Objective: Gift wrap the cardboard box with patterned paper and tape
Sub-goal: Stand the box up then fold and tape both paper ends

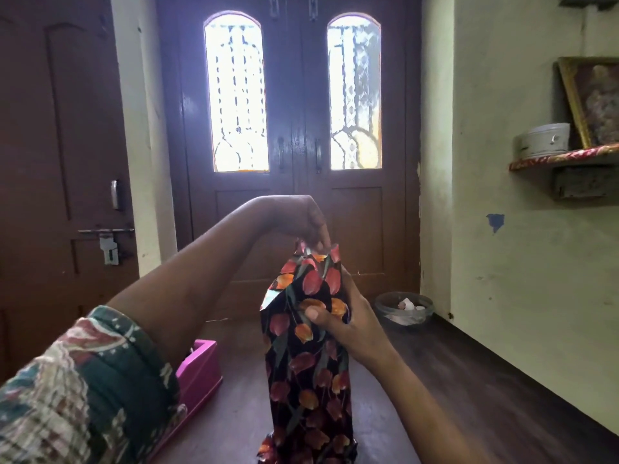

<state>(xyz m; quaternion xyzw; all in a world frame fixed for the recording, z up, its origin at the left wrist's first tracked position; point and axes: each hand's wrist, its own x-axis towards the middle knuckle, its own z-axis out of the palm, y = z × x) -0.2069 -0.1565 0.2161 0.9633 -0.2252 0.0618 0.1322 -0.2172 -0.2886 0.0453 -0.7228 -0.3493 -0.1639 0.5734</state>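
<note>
Indoors, doors (pixel 355 212) stood at twelve o'clock beyond the counter (pixel 462 380); left fingers (pixel 321 237) pinched paper (pixel 318 262), right fingers (pixel 315 313) gripped the box (pixel 311 380).

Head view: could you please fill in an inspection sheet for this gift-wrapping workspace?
Surface: dark wooden table.
Job's things: paper-wrapped box stands upright, its top end gathered and not yet folded flat; pink dispenser at the left, partly behind the arm.
Clutter: bowl of paper scraps at the far corner.
Grippers: left hand pinches the box's top end; right hand grips its side.
Cables: nothing seen.
Surroundings: brown double doors with lit glass; shelf with tin and framed picture.
</note>
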